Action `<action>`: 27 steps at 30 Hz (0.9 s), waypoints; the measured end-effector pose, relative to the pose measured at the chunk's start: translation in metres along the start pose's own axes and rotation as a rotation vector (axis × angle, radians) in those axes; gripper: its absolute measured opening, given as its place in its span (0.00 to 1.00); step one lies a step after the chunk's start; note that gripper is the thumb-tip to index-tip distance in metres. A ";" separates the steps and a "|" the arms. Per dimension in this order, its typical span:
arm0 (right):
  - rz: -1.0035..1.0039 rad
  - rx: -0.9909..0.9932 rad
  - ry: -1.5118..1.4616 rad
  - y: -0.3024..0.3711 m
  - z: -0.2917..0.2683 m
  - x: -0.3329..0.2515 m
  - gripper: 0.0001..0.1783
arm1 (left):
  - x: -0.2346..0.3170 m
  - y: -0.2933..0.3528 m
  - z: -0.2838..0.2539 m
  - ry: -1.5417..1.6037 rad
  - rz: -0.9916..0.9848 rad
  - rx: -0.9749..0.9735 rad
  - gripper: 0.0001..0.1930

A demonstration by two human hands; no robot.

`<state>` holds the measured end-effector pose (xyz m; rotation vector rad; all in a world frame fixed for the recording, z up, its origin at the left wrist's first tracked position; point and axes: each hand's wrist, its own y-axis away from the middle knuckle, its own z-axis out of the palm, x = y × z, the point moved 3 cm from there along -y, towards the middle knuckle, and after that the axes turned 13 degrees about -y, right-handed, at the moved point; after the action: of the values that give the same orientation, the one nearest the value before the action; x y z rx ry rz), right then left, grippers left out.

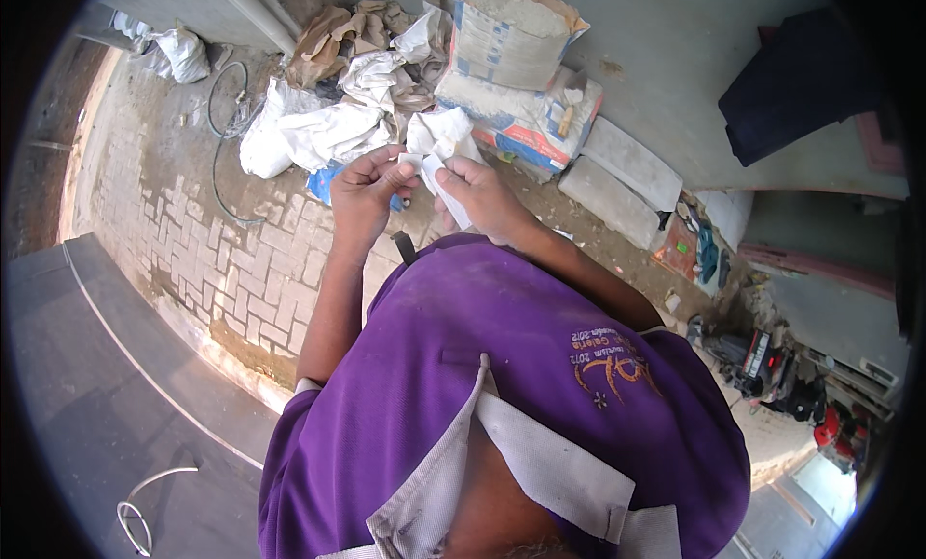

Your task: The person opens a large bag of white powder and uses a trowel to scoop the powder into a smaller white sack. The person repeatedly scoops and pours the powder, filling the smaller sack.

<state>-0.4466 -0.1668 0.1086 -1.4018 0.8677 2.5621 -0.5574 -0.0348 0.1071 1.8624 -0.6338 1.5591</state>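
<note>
both hands up at chest height, left hand [365, 188] and right hand [475, 194] pinching a small white paper packet [431, 178] between them, its long axis slanting down toward the right hand, above a brick-paved floor [207, 260] with cement sacks [516, 72] stacked beyond.

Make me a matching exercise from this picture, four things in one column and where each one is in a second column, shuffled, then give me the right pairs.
Things
1. small white piece
2. cement bag
3. green hose
4. white wire loop

Places
A. on the grey floor at the lower left
B. pinched between the left hand and the right hand
C. curving over the brick paving at the upper left
D. standing open against the wall, top centre

Pairs: 1-B, 2-D, 3-C, 4-A
</note>
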 end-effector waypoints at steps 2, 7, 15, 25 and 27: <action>0.004 -0.015 -0.021 -0.002 0.002 0.002 0.14 | 0.000 -0.001 0.000 -0.006 0.020 0.011 0.16; -0.004 -0.060 0.173 -0.007 -0.002 -0.004 0.14 | 0.002 -0.006 -0.004 -0.043 -0.017 -0.012 0.15; 0.088 -0.128 0.237 -0.015 -0.002 -0.025 0.15 | 0.005 -0.011 -0.005 -0.013 -0.010 0.046 0.14; 0.031 -0.068 0.134 -0.026 0.005 -0.019 0.20 | 0.003 -0.013 0.001 -0.076 -0.014 -0.007 0.11; -0.033 -0.011 0.116 -0.025 0.014 -0.025 0.24 | 0.008 -0.011 0.000 -0.135 -0.076 0.002 0.14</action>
<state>-0.4338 -0.1344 0.1238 -1.5681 0.8391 2.4865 -0.5480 -0.0269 0.1135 1.9822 -0.6140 1.3949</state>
